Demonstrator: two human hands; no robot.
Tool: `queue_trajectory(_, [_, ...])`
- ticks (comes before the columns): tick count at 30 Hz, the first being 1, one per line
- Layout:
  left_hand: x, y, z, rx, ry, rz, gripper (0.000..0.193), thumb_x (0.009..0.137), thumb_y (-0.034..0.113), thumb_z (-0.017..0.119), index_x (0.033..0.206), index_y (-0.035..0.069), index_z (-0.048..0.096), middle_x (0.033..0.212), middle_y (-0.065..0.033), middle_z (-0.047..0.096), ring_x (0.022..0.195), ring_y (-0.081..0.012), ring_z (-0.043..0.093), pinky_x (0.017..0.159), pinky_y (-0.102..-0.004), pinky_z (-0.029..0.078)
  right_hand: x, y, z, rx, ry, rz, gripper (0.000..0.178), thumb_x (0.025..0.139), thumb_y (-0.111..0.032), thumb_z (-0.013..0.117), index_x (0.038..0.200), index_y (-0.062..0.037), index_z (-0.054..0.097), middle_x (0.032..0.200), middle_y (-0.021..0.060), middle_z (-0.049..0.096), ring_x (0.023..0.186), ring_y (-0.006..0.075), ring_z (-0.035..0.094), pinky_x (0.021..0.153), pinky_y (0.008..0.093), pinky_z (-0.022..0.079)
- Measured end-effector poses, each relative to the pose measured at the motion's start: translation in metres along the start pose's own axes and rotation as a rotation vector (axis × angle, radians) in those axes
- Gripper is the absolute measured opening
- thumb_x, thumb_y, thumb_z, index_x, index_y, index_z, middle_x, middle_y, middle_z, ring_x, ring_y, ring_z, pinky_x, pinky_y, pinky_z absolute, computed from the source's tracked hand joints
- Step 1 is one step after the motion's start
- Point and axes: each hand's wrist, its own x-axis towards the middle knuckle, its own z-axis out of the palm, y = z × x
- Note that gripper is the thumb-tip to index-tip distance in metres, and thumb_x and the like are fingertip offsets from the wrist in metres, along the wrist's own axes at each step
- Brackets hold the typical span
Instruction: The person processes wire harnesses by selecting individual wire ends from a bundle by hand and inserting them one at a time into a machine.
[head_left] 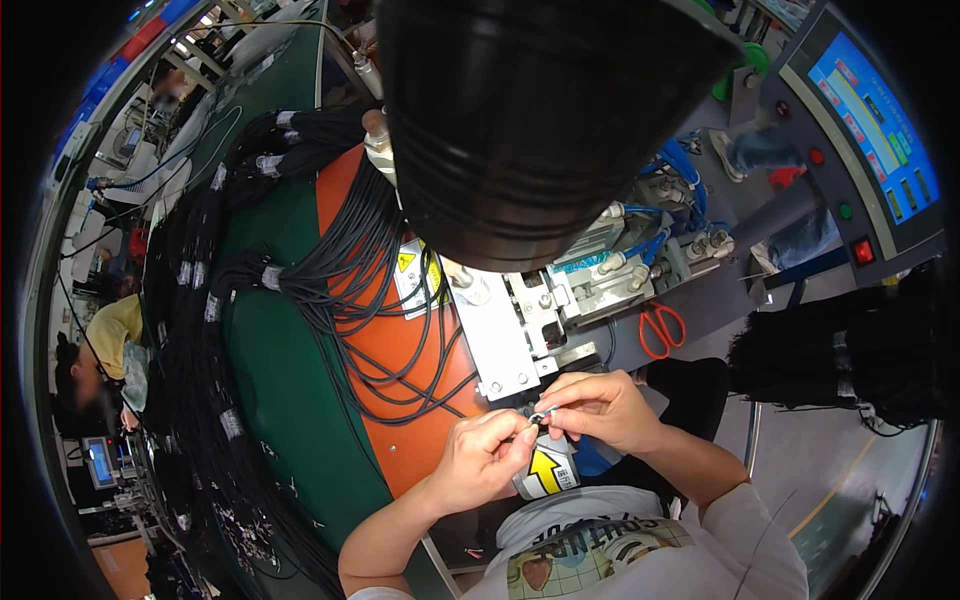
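My left hand (482,455) is closed in a pinch on the end of a black cable (534,420), in front of the metal fixture. My right hand (608,408) meets it from the right, thumb and fingers pinching thin light-coloured wires (546,412) at that cable end. The fingertips hide most of the wires, so their number is not visible. Just beyond both hands is a white metal plate (497,345) with bolts, part of the machine. Loose black cables (350,270) fan out over an orange board (400,450) left of the machine.
Thick bundles of black cables (190,300) lie along the green table (270,340). Red-handled scissors (660,330) lie right of the machine. A large black cylinder (540,120) overhangs the work area. A control screen (870,120) stands at right, above a hanging black cable bundle (840,355).
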Motion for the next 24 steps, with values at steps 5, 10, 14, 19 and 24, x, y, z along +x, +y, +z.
queue_trajectory(5, [0.001, -0.002, -0.006, -0.074, -0.105, -0.048, 0.013, 0.090, 0.010, 0.058, 0.081, 0.000, 0.057, 0.063, -0.0059, 0.052, 0.051, -0.0119, 0.045, 0.047, -0.0271, 0.037, 0.003, -0.004, 0.001, 0.025, -0.017, -0.019, 0.019, 0.088, 0.003, 0.059, 0.106, 0.0043, 0.066, 0.098, 0.0090, 0.062, 0.079, 0.0102, 0.062, 0.059, 0.0186, 0.047])
queue_trajectory(10, [0.002, -0.003, -0.012, -0.085, -0.161, -0.044, 0.012, 0.091, 0.011, 0.056, 0.083, 0.001, 0.057, 0.065, -0.0042, 0.054, 0.054, -0.0106, 0.047, 0.049, -0.0266, 0.038, 0.005, -0.004, -0.001, 0.042, -0.049, 0.040, 0.019, 0.088, 0.003, 0.060, 0.105, 0.0042, 0.066, 0.098, 0.0078, 0.061, 0.078, 0.0091, 0.061, 0.057, 0.0180, 0.047])
queue_trajectory(14, [0.004, -0.001, -0.014, -0.143, -0.183, -0.047, 0.013, 0.092, 0.011, 0.055, 0.083, 0.002, 0.056, 0.067, -0.0029, 0.056, 0.057, -0.0103, 0.049, 0.052, -0.0261, 0.040, 0.006, -0.008, -0.002, 0.034, -0.067, 0.042, 0.019, 0.088, 0.003, 0.060, 0.106, 0.0042, 0.066, 0.096, 0.0070, 0.061, 0.077, 0.0084, 0.061, 0.057, 0.0177, 0.047])
queue_trajectory(19, [0.007, 0.003, -0.017, -0.145, -0.215, -0.084, 0.015, 0.093, 0.012, 0.053, 0.083, 0.002, 0.056, 0.067, -0.0034, 0.057, 0.058, -0.0107, 0.050, 0.053, -0.0263, 0.041, 0.009, -0.008, 0.000, 0.007, -0.012, 0.020, 0.017, 0.084, 0.007, 0.061, 0.100, 0.0056, 0.068, 0.100, 0.0141, 0.063, 0.071, 0.0121, 0.063, 0.054, 0.0191, 0.047])
queue_trajectory(24, [0.007, 0.002, -0.016, -0.154, -0.225, -0.096, 0.015, 0.093, 0.011, 0.053, 0.081, 0.001, 0.055, 0.067, -0.0038, 0.056, 0.058, -0.0110, 0.049, 0.054, -0.0272, 0.041, 0.009, -0.012, -0.002, -0.070, -0.013, 0.047, 0.017, 0.085, 0.006, 0.062, 0.100, 0.0049, 0.068, 0.099, 0.0141, 0.064, 0.068, 0.0119, 0.064, 0.052, 0.0184, 0.046])
